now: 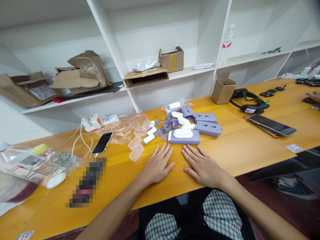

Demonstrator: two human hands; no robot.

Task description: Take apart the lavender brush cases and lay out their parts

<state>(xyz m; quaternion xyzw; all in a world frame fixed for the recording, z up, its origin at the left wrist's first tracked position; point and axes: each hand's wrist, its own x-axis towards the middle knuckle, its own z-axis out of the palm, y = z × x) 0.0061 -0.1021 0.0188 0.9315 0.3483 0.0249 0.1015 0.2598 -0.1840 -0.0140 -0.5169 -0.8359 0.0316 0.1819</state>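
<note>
My left hand (159,165) lies flat on the wooden table, palm down, fingers stretched out. To its right my right hand (201,165) rests the same way, and neither holds anything. Just beyond the fingertips is a purple plastic case with a white oval part on top (183,136). Behind it lie more purple housings (207,128), small purple cups (167,126) and white curved pieces (183,120). White cylindrical pieces (149,138) and thin springs (159,117) sit left of these. Clear pinkish oval trays (136,152) are nearest to my left hand.
A phone (102,143) on a cable, a power strip (96,121) and plastic film (125,128) lie to the left. On the right are a cardboard box (224,88), a black headset (250,103) and another phone (272,124). Another person's hand (313,96) shows at the far right.
</note>
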